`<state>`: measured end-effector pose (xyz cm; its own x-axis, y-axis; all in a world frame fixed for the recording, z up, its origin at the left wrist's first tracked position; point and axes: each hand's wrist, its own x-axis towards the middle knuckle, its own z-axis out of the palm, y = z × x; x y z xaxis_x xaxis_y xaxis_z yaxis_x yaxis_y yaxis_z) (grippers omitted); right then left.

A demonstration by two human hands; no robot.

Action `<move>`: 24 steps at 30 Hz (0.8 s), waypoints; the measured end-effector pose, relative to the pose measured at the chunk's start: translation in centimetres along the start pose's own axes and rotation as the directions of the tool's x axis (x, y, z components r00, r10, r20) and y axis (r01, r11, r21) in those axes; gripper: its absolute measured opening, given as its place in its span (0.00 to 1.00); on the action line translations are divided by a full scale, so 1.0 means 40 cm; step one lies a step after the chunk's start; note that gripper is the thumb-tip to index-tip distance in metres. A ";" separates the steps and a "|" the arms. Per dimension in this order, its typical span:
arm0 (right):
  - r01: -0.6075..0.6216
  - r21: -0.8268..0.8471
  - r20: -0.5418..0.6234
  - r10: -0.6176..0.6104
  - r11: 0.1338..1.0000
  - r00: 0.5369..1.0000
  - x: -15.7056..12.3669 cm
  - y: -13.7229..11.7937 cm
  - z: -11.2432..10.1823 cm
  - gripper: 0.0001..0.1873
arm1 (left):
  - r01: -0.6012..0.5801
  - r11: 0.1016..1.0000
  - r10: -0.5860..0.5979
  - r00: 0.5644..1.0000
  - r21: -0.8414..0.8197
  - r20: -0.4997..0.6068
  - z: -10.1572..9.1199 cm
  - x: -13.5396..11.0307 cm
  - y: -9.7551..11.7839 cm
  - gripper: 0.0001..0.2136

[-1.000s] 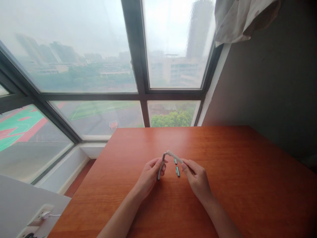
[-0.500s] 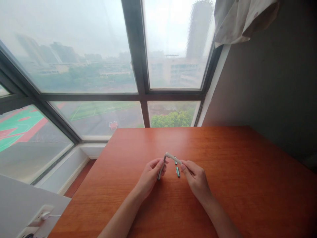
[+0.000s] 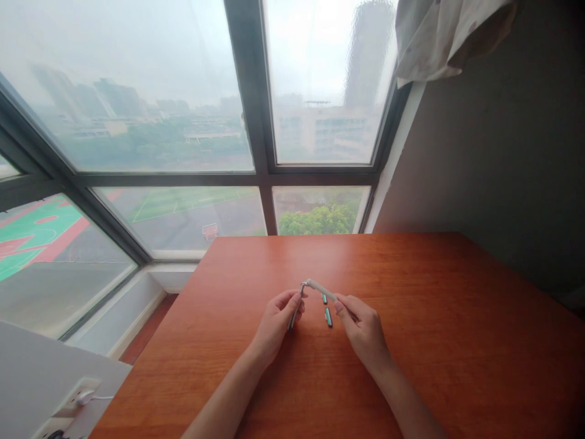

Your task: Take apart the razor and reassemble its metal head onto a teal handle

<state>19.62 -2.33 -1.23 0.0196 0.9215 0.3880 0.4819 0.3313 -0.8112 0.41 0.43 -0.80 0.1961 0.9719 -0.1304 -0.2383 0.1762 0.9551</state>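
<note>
On an orange-brown wooden table [image 3: 411, 317], both my hands hold a small razor-like tool. My right hand [image 3: 363, 329] grips the pale handle [image 3: 321, 289], which slopes up to the left. My left hand [image 3: 274, 326] pinches the grey head piece [image 3: 296, 308] that hangs down from the handle's far end. Two small green-and-dark cartridges [image 3: 328, 316] lie on the table between my hands, just below the handle.
A large window [image 3: 183, 122] with dark frames stands beyond the table's far edge. A grey wall [image 3: 503, 152] runs along the right side, with cloth [image 3: 439, 36] hanging at the top. A white object with a cable [image 3: 75, 399] sits at lower left.
The tool and both hands stay almost in place. The head piece in my left hand has tilted slightly, and the handle has dipped a little.
</note>
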 end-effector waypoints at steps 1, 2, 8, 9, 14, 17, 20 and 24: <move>0.001 -0.007 -0.003 -0.001 1.000 1.000 0.000 0.000 0.000 0.17 | -0.003 1.000 0.003 1.000 0.006 -0.008 -0.001 0.001 -0.002 0.18; 0.001 -0.014 -0.005 -0.001 1.000 1.000 0.000 0.000 -0.001 0.17 | -0.006 1.000 0.006 1.000 0.010 -0.015 -0.003 0.003 -0.003 0.18; 0.002 -0.012 -0.018 -0.002 1.000 1.000 0.002 0.000 -0.002 0.16 | -0.006 1.000 0.006 1.000 0.022 -0.022 -0.003 0.004 -0.003 0.18; 0.005 -0.001 -0.013 -0.005 1.000 1.000 0.002 -0.001 -0.001 0.16 | -0.007 1.000 0.007 1.000 0.023 -0.021 -0.002 0.004 -0.002 0.18; 0.013 0.021 0.008 -0.013 1.000 1.000 0.001 0.001 0.001 0.16 | -0.014 0.999 0.015 0.999 0.034 -0.029 0.001 0.002 0.002 0.19; 0.004 0.025 0.005 -0.004 1.000 1.000 0.000 0.001 0.001 0.16 | -0.012 0.999 0.013 0.999 0.039 -0.041 0.002 0.001 0.002 0.20; -0.005 0.027 0.013 0.005 1.000 1.000 0.001 -0.002 -0.001 0.17 | -0.015 0.999 0.017 0.999 0.035 -0.035 0.003 0.000 0.002 0.20; -0.015 0.040 0.017 0.014 0.999 1.000 0.002 -0.006 -0.003 0.17 | -0.014 0.999 0.015 0.999 0.033 -0.038 0.003 0.000 0.001 0.21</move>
<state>19.61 -2.38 -0.97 0.0111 0.9295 0.3687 0.4458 0.3254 -0.8339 0.53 0.41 -0.71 0.1564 0.9796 -0.1262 -0.2091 0.1577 0.9651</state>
